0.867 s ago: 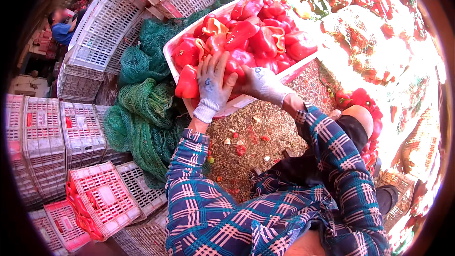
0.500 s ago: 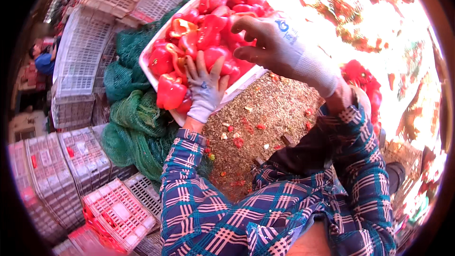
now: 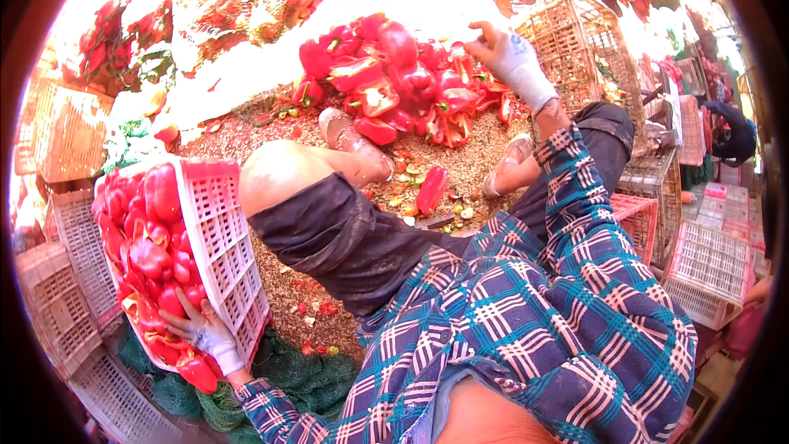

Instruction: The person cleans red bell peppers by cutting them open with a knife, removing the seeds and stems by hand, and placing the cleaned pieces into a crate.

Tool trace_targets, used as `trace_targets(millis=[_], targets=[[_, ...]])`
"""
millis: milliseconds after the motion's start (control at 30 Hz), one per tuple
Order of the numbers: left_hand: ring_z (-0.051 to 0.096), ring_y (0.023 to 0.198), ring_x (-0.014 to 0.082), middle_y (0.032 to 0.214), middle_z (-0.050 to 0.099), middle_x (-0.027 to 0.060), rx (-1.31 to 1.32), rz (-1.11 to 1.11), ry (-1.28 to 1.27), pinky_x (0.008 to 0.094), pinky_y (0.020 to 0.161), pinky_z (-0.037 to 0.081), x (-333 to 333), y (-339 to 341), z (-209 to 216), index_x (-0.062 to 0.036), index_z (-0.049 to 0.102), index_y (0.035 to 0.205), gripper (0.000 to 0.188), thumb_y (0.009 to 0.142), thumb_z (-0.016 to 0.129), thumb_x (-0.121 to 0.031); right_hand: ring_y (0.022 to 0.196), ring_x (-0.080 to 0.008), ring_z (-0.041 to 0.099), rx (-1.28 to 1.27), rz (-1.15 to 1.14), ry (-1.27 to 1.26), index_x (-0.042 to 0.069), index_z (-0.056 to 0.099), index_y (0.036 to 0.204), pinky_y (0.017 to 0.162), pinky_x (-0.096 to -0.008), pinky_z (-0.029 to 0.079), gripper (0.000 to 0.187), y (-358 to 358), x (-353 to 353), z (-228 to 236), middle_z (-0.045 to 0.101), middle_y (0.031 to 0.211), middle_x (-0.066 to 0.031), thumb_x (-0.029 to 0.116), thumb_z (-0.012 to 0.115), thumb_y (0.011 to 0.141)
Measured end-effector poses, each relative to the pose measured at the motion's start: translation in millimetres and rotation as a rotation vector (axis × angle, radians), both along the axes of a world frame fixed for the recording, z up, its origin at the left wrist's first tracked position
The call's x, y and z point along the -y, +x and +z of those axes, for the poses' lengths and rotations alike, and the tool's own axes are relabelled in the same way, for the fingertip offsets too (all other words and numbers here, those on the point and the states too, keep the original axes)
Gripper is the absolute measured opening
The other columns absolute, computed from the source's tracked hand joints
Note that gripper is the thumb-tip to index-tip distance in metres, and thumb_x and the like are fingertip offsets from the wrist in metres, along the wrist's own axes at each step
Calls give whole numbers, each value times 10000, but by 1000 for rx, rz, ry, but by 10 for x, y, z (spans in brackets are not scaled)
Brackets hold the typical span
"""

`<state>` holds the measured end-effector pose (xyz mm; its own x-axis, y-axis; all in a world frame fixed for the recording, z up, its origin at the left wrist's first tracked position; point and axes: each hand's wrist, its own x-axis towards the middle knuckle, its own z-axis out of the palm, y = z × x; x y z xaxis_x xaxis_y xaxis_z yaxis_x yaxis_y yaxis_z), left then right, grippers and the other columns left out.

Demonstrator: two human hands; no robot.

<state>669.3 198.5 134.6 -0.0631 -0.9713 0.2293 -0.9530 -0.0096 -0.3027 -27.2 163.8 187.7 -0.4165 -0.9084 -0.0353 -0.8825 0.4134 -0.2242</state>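
My left hand, in a pale grey work glove, lies with fingers spread on red bell peppers heaped in a white plastic crate at my left. The crate's near side wall faces my knee. Out ahead to the right, my right hand, gloved alike, hovers at the right edge of a pile of cut, hollowed red bell peppers on the ground. Its thumb and fingers are apart, and nothing shows between them. A single red pepper piece lies between my feet.
Pepper scraps and seeds litter the ground. A brown slatted crate stands beyond my right hand. Green netting lies by the left crate. Filled net sacks line the sunlit far side. Another person is at far right.
The view has turned right, so the pepper crate now appears at the left. My right hand has moved from over the crate to the ground pile. My left hand still rests on the crate's peppers.
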Motion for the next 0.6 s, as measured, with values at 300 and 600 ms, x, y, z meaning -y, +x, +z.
trace_targets(millis=[300,600], targets=[[252,1414,418,1542,241,229,-218,-137,-207,494,1138,244,351,-849,738,-93,416,1444,628,997,365,-531,1263,-374,476,-88,135,343,273,325,1471,978,-482,457,805,-401,-857,-1556,429,1418,-161,247,727,774],[458,1296,248,1421,464,142,-1373,-573,164,381,1037,399,704,-3163,1421,1,470,1379,513,1044,371,-374,740,-349,675,-67,384,178,335,392,1412,653,-444,548,618,-642,-511,-1776,662,1011,-183,115,578,864]])
